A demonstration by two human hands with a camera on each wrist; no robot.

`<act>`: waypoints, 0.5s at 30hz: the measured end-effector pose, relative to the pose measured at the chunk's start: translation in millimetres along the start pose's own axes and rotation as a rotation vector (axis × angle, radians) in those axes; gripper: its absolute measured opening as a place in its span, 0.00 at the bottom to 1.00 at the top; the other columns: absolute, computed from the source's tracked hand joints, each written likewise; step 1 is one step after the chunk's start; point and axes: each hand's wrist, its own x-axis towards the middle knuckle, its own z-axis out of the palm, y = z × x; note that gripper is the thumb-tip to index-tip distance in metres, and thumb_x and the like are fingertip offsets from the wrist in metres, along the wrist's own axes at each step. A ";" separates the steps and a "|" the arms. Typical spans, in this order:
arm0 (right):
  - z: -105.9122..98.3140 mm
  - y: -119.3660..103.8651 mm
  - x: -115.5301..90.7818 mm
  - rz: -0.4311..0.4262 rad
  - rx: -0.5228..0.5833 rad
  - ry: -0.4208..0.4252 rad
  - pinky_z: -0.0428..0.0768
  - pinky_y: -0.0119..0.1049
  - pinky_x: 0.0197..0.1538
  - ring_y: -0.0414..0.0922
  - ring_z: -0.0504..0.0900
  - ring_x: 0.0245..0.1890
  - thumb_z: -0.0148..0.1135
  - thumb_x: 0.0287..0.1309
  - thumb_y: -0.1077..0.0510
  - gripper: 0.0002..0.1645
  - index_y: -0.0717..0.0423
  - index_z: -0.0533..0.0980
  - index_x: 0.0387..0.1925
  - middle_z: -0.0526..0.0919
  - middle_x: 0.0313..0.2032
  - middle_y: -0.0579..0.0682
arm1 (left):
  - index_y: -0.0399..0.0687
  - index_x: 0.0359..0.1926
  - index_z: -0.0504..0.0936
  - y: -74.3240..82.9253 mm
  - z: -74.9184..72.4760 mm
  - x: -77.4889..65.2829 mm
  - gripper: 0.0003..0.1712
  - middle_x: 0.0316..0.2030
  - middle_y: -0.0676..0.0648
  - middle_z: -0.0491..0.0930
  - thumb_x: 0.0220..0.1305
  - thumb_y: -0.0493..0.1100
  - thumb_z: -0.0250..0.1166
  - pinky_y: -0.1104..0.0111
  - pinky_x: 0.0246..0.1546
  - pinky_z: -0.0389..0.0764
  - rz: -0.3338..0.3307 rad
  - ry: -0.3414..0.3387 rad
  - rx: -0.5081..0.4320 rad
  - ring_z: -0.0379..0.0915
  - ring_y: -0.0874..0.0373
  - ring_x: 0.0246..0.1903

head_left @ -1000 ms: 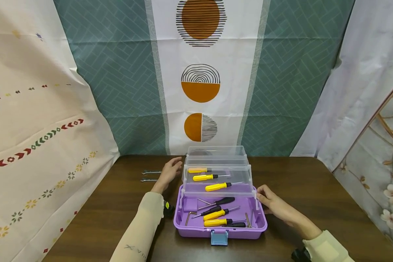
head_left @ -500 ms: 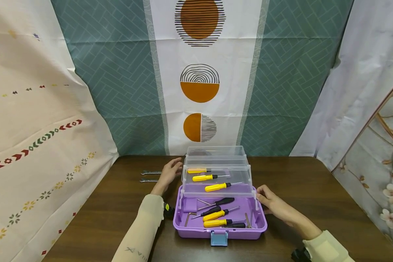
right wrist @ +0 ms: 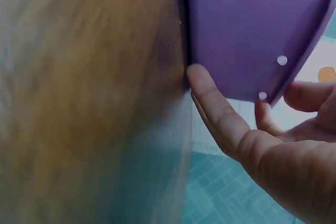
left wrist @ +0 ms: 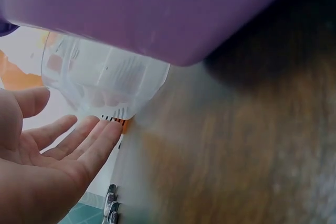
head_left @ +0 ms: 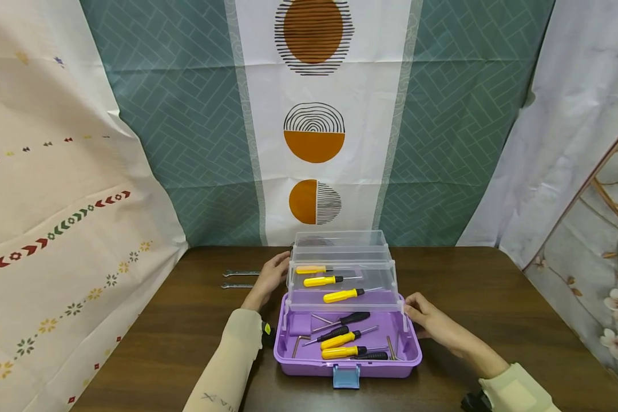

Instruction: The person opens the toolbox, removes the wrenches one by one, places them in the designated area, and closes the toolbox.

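Observation:
A purple toolbox stands with its clear lid and trays folded back. Yellow screwdrivers lie on the trays, and more yellow and black-handled screwdrivers lie in the bottom beside a hex key. My left hand is beside the clear trays on the left; in the left wrist view its fingers are extended and hold nothing, fingertips close to the clear plastic. On the other side, my right hand holds the toolbox's right side, thumb at the rim and fingers against the outer wall.
Two metal wrenches lie on the brown wooden table, left of my left hand and partly behind it. A light blue latch hangs down at the toolbox's front. Patterned cloths hang behind the table and along both sides.
My left hand has shifted slightly right, closer to the clear trays. My right hand stays at the toolbox's side, and the toolbox stands as before.

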 end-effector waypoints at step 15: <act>-45.9 -3.6 55.8 0.059 0.010 0.188 0.79 0.57 0.63 0.69 0.73 0.62 0.43 0.84 0.50 0.32 0.75 0.54 0.69 0.65 0.63 0.78 | 0.37 0.77 0.64 -2.9 0.7 0.3 0.30 0.72 0.32 0.68 0.82 0.47 0.52 0.46 0.67 0.73 -0.002 -0.001 -0.016 0.69 0.36 0.68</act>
